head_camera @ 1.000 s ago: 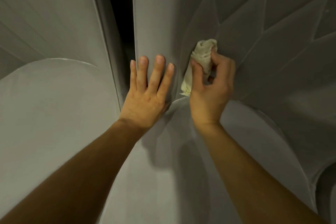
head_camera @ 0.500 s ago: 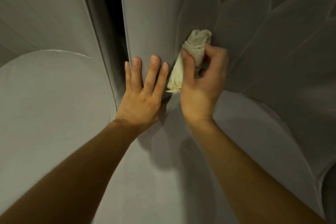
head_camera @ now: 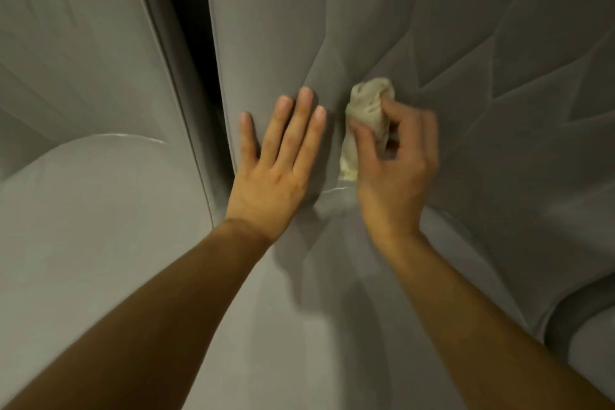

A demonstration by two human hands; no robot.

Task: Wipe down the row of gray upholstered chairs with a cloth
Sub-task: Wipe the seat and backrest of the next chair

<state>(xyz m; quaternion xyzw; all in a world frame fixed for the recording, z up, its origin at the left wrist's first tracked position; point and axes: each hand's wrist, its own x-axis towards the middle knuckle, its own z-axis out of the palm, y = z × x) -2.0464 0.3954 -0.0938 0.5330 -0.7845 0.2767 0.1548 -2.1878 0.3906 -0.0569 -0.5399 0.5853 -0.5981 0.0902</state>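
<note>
Far left: neighbouring chair (head_camera: 83, 210), gray, smooth matte upholstery, rounded seat edge catching a thin highlight. Not being touched. A dark vertical gap (head_camera: 186, 43) separates its backrest from the next one.

Centre: chair being wiped (head_camera: 266, 27). Backrest is gray, padded, stitched into angular facets with seams converging low near the seat join; seat cushion below is smooth and curved.

Left hand (head_camera: 276, 170): open and flat, fingers spread, palm pressed on the backrest near its left edge. Holds nothing. Judged purpose: bracing the padding so it does not give under the rubbing.

Cloth (head_camera: 369, 110): cream, crumpled into a wad, soft and creased, a tail hanging down toward the seat crease. It sits against the lower backrest, just right of the left hand.

Right hand (head_camera: 396, 170): closed around the wad, thumb and fingers pinching it, bunched end protruding above the fingertips. Slightly blurred. Bunching probably lets the cloth reach into the seams.

Far right: edge of another seat (head_camera: 585, 343), same material.
</note>
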